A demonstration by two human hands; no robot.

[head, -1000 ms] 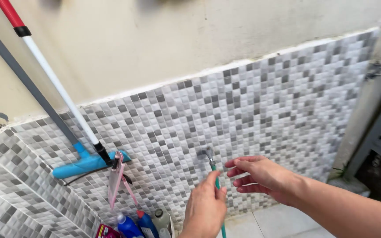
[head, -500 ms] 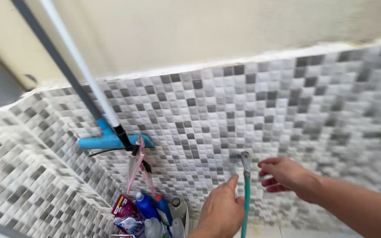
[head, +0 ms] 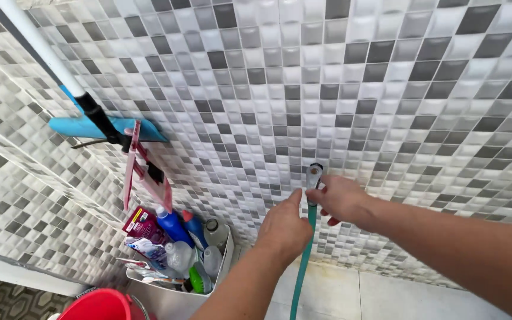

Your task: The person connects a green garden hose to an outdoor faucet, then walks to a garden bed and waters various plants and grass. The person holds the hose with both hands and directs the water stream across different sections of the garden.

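A metal tap point(head: 314, 175) sticks out of the grey mosaic-tiled wall point(head: 386, 106). A green hose point(head: 301, 272) hangs down from it toward the floor. My left hand point(head: 284, 228) is closed around the hose just below the tap, thumb pointing up. My right hand point(head: 342, 198) comes in from the right, its fingers curled on the top end of the hose where it meets the tap. The joint itself is partly hidden by my fingers.
A blue squeegee head point(head: 105, 127) on a white pole leans on the wall at left, with a pink clip hanger point(head: 143, 172) below it. A white bin point(head: 176, 293) holds several cleaning bottles. A red bucket point(head: 102, 305) sits at the bottom left.
The view has dropped and moved closer to the wall. My right hand has gone from hovering open beside the tap to closing on the hose end; my left hand stays on the hose.
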